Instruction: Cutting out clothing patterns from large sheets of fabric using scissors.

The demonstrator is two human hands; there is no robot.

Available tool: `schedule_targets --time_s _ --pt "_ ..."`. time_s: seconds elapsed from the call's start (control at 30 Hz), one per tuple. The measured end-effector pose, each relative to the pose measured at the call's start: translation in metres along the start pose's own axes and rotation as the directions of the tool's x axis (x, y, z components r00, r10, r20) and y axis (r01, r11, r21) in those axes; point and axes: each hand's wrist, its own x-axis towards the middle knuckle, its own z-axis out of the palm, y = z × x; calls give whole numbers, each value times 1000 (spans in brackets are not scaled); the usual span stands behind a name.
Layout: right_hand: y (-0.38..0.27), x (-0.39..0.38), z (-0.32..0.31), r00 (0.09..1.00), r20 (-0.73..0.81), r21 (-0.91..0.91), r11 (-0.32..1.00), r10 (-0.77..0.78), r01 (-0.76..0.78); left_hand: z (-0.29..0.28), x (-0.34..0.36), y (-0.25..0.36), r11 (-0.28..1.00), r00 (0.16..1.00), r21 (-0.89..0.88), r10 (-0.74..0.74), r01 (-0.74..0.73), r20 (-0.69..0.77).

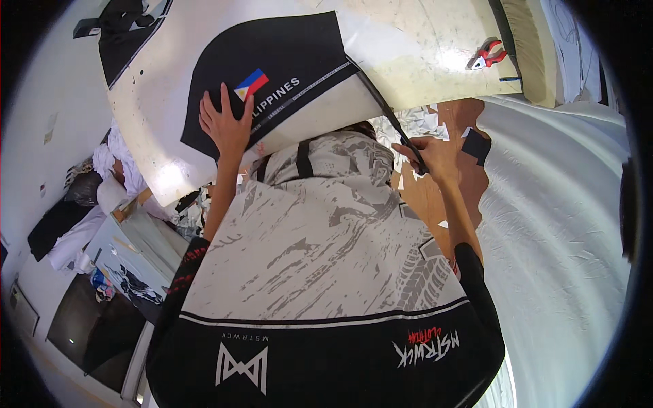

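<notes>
We find this to be a workshop, evidently for garments. We observe a stained table (422, 34) at 12 o'clock, bearing a cut, printed panel (272, 47) at 11 and pliers (486, 56) between 1 and 2. We further note pale scraps (416, 121) across the floor (469, 197), also between 1 and 2, heaped cloth (132, 170) at 9, and white sheeting (544, 204) at 3.

Grey-patterned shirt (306, 251) — black chest panel (323, 364), black sleeves (471, 272)

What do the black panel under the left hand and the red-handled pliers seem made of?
Black panel: probably matte synthetic fabric, given its flat lie and printed-looking graphics; fibre unclear.
Red-handled pliers: likely metal head, greyish, with plastic or rubber grips, judging by their bright, even red.
</notes>
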Motion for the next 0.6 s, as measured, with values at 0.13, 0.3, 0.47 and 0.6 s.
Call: schedule_targets --time_s 0.13,0.3,0.47,0.6 --pt "7 4 11 999 -49 50 999 -12 15 -11 -22 10 1000 999 -3 -15 15 42" --pt "17 20 29 995 -22 281 955 -94 97 -17 -37 26 996 983 23 -84 81 160" --pt "0 26 43 993 -7 395 912 -117 110 -11 -43 31 994 979 -4 -107 109 172" --pt "-7 39 53 992 -19 392 912 -124 122 -5 -46 34 992 978 -31 -116 123 175"
